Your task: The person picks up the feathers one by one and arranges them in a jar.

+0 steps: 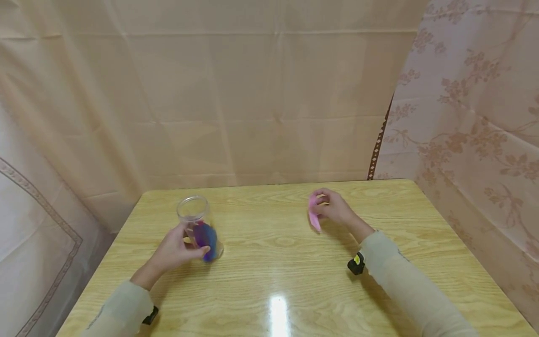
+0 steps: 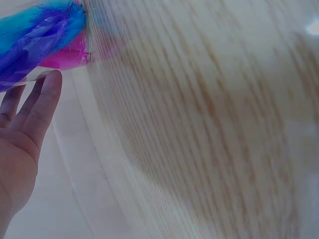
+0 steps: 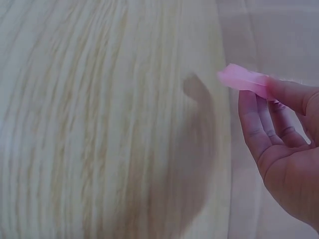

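Observation:
My left hand (image 1: 177, 250) grips a clear jar (image 1: 193, 219) at the left of the table, thumb on the near side and fingers round the far side. Inside it are blue, purple and pink feathers (image 1: 205, 239), which also show through the clear wall in the left wrist view, just above the fingertips. Toward the back right, my right hand (image 1: 334, 207) pinches a pink feather (image 1: 312, 216) between thumb and fingers. In the right wrist view that feather (image 3: 243, 79) sticks out past the fingertips, over the table's edge in this view.
A wood-grain table (image 1: 269, 262) spans the space under both hands, with a bright light reflection near its front. Beige cloth (image 1: 261, 103) hangs behind the table, and a flower-patterned curtain (image 1: 476, 117) hangs along the right side.

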Tool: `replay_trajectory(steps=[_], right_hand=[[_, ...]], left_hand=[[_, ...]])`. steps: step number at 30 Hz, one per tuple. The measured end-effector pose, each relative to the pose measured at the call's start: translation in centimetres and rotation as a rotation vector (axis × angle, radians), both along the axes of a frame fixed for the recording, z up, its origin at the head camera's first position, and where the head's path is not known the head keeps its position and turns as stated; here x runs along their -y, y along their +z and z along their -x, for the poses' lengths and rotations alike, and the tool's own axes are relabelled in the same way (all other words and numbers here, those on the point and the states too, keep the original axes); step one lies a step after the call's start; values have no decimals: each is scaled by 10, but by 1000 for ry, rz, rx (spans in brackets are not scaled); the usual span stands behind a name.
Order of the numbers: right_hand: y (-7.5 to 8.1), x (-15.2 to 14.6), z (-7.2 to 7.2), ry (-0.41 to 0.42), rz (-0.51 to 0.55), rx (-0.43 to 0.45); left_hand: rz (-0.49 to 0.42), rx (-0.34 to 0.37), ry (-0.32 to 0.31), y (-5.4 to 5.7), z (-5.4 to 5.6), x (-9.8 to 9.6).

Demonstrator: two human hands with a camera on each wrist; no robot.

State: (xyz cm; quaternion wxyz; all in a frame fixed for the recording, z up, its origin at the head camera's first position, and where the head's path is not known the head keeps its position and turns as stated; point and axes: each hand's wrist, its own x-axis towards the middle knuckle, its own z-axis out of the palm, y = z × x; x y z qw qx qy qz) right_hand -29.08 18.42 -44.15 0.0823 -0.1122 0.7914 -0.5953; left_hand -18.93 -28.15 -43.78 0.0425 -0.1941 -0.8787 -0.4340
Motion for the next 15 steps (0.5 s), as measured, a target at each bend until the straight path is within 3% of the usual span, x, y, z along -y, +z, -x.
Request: replay_trajectory(steps=[15], right_hand=[[14, 17, -1, 18, 18, 16]], left_hand=[[2, 10, 10, -2, 1, 0]])
